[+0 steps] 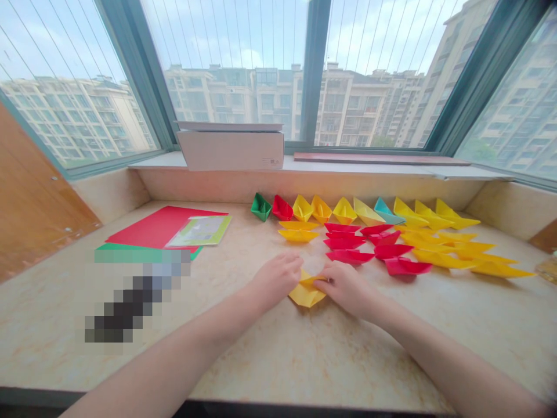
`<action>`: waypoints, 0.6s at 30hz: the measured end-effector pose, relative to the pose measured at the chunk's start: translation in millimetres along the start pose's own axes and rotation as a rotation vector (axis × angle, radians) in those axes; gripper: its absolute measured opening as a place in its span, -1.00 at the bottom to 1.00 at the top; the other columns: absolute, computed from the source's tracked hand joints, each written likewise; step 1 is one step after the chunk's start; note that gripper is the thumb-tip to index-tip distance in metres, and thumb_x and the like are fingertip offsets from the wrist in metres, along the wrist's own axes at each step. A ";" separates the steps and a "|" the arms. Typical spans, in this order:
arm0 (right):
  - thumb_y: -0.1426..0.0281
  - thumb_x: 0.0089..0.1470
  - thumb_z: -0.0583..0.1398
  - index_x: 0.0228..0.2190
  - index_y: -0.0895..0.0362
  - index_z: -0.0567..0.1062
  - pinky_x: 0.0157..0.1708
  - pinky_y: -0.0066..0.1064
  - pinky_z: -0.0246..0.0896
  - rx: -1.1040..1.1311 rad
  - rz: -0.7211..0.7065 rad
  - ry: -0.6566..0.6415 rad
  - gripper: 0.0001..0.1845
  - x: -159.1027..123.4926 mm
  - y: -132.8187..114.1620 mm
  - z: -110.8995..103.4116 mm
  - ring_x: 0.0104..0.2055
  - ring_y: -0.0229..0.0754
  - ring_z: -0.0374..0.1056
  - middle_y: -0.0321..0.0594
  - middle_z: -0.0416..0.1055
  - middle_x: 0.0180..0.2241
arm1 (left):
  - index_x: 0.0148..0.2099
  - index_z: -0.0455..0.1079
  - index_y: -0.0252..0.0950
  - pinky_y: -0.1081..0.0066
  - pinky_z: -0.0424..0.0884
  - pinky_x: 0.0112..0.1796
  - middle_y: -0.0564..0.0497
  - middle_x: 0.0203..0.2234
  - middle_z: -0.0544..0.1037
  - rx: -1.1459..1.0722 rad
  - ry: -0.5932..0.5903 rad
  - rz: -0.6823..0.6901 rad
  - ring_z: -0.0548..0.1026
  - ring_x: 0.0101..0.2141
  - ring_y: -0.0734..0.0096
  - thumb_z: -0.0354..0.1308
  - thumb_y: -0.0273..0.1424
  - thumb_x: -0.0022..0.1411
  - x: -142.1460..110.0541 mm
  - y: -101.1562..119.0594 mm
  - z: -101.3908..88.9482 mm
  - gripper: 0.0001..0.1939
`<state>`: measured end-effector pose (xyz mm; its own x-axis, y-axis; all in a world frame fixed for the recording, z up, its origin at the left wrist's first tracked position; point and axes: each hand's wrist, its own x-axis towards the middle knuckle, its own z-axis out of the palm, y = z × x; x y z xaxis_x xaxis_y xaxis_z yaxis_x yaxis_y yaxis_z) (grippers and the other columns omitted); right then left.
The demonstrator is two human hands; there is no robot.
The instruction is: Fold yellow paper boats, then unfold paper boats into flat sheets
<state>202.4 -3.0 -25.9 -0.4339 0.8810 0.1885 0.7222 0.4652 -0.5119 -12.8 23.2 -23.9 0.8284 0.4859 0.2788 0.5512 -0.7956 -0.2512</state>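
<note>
A folded piece of yellow paper (308,293) is held between my two hands, just above the front middle of the counter. My left hand (278,276) pinches its left side, fingers closed on the edge. On the opposite side my right hand (346,285) grips it between thumb and fingers. Its folds form a pointed, partly opened shape; the parts under my fingers are hidden. Beyond my hands sit several folded paper boats: a yellow boat (298,234), red boats (350,256) and, in the back row, a green boat (261,208).
More yellow boats (452,258) fill the right side. Red sheets (152,226) and a clear packet (198,230) lie at the left, near a pixelated dark object (130,305). A white box (230,150) stands on the windowsill. The stone counter (243,360) ends at a front edge.
</note>
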 end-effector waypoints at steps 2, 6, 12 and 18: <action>0.33 0.16 0.21 -0.52 0.12 0.55 -0.44 -0.39 0.12 0.030 0.051 0.012 -0.75 -0.5 -0.4 0.0 -0.44 -0.20 0.34 -0.26 0.50 -0.48 | -0.18 0.51 -0.38 0.23 0.31 0.10 -0.17 -0.05 0.57 0.055 0.006 0.011 0.46 0.06 0.14 0.11 -0.57 0.30 1.0 3.7 -0.3 -0.85; 0.32 0.11 0.23 -0.51 0.14 0.55 -0.49 -0.41 0.06 0.065 0.114 0.015 -0.78 -2.2 -2.2 -2.1 -0.47 -0.23 0.32 -0.28 0.49 -0.50 | -0.18 0.52 -0.44 0.17 0.16 0.22 -0.22 -0.09 0.58 0.114 0.015 0.002 0.42 0.11 0.09 0.10 -0.59 0.29 1.2 2.7 0.7 -0.84; 0.31 0.08 0.23 -0.49 0.13 0.57 -0.49 -0.43 0.07 0.129 0.179 0.008 -0.81 0.1 -3.6 -4.1 -0.46 -0.22 0.33 -0.29 0.50 -0.50 | -0.21 0.49 -0.37 0.18 0.23 0.19 -0.14 -0.15 0.60 0.031 -0.026 0.031 0.50 0.00 0.20 0.06 -0.57 0.33 -1.4 -5.4 5.6 -0.83; 0.31 0.05 0.25 -0.47 0.12 0.59 -0.49 -0.42 0.06 0.142 0.204 0.028 -0.83 3.7 -3.8 -3.7 -0.46 -0.21 0.33 -0.29 0.49 -0.51 | -0.11 0.48 -0.34 0.21 0.38 0.04 -0.15 -0.14 0.58 -0.154 0.028 0.110 0.49 -0.01 0.19 0.06 -0.57 0.33 -2.6 -5.5 2.9 -0.81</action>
<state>200.0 -1.2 -20.1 -0.2703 0.9584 0.0911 0.7093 0.2623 -0.6543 -17.7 27.3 -25.9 0.8786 0.3842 0.2837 0.4338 -0.8904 -0.1377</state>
